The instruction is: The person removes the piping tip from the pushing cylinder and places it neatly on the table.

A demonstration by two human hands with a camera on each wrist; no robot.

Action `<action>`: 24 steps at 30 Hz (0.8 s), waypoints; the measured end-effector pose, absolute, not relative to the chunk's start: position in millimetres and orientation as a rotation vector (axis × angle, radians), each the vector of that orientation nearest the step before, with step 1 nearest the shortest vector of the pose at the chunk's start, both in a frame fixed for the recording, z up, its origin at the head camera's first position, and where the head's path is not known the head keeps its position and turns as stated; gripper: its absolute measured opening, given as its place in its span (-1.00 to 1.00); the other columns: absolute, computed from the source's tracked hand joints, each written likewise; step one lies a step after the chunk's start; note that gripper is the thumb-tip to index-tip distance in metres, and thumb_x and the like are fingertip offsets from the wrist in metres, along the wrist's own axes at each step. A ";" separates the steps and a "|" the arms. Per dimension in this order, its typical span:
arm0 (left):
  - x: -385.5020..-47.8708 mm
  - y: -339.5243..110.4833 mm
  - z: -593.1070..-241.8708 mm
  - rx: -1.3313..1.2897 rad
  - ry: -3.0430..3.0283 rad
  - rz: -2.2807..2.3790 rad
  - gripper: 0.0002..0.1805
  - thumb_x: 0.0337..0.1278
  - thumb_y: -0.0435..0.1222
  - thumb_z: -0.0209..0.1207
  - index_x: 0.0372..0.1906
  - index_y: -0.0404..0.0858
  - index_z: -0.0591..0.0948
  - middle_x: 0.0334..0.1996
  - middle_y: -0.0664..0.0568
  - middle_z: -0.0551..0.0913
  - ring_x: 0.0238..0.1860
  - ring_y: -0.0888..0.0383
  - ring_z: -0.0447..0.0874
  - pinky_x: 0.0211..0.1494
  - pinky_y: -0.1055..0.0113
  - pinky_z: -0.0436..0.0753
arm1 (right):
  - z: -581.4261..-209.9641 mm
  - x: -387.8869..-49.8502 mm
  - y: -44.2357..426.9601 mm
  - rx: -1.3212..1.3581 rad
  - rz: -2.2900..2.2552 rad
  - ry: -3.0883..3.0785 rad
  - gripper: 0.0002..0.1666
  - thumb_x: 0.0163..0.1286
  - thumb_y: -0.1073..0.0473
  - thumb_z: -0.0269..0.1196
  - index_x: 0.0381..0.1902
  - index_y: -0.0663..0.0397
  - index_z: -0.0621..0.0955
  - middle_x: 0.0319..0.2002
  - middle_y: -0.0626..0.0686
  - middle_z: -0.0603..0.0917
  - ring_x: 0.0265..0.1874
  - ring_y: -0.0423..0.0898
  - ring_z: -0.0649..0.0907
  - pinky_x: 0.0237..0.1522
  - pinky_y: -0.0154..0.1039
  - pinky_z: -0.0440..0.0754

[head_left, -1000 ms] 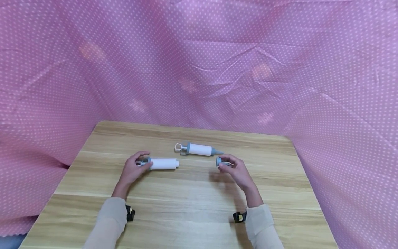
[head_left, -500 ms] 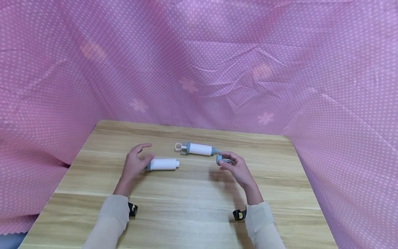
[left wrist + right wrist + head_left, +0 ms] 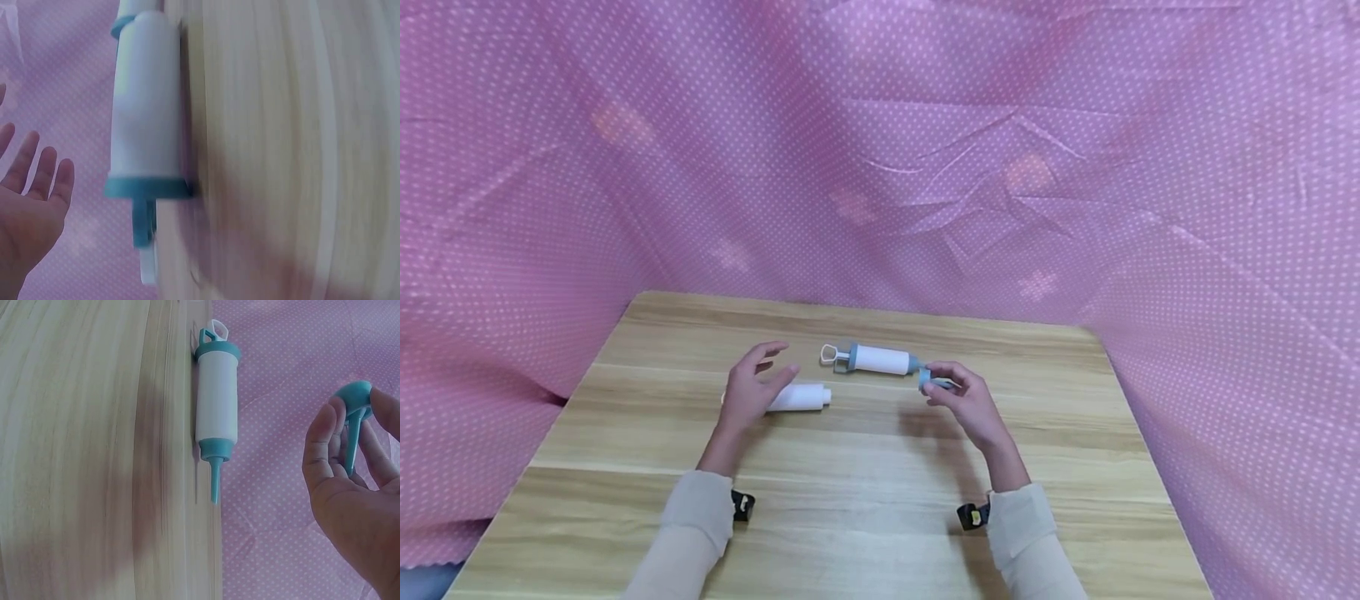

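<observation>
A white cylinder with a teal collar point(image 3: 147, 100) lies on the table, its narrow end point(image 3: 827, 397) facing right. My left hand point(image 3: 748, 396) hovers over its collar end, fingers spread; the left wrist view shows that hand point(image 3: 34, 206) apart from it, holding nothing. My right hand point(image 3: 973, 408) pinches a teal nozzle cap point(image 3: 924, 380) between thumb and fingers, above the table. In the right wrist view the cap point(image 3: 354, 395) has its thin spout pointing toward the palm of the hand point(image 3: 356, 506).
Behind the hands lies a second white syringe-like tube point(image 3: 882, 360) with a teal nozzle at its right and a looped white handle point(image 3: 828, 354) at its left. The wooden table point(image 3: 865, 517) meets a pink dotted cloth point(image 3: 880, 208) at its back and sides.
My left hand has let go of the cylinder's collar end, lifted and moved right above it. The right hand, still pinching the cap, has shifted slightly up and left.
</observation>
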State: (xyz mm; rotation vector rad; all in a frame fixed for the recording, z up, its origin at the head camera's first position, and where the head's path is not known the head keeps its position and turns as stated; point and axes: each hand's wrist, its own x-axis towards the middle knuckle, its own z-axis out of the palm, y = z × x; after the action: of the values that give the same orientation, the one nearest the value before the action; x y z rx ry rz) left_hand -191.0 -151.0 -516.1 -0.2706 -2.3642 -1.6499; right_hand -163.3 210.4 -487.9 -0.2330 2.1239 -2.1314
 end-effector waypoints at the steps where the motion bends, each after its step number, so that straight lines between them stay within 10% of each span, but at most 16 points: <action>1: -190.9 -148.1 -515.4 -0.274 -2.366 -1.659 -0.51 0.24 -0.28 0.38 0.22 -0.37 0.57 0.21 -0.22 0.58 0.24 -0.30 0.49 0.29 -0.16 0.49 | -488.0 -163.5 209.7 -0.231 -2.134 2.123 -0.55 0.40 0.35 0.32 0.19 0.43 0.53 0.08 0.34 0.54 -0.17 -0.02 0.72 -0.07 -0.17 0.72; 24: -178.0 -97.0 -508.8 -0.281 -2.473 -1.905 -0.49 0.23 -0.25 0.39 0.27 -0.22 0.58 0.24 -0.16 0.57 0.16 -0.24 0.62 0.08 0.16 0.69 | -490.4 -166.0 193.6 -0.277 -2.101 2.096 -0.56 0.38 0.35 0.34 0.18 0.40 0.55 0.07 0.23 0.56 -0.19 -0.08 0.72 -0.09 -0.18 0.72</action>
State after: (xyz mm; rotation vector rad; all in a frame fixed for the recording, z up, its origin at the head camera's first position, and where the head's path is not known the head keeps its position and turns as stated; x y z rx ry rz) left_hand -178.0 -97.0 -508.8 -0.2809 -2.4727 -1.9052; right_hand -166.0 193.6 -490.4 -0.2769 2.0963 -2.1015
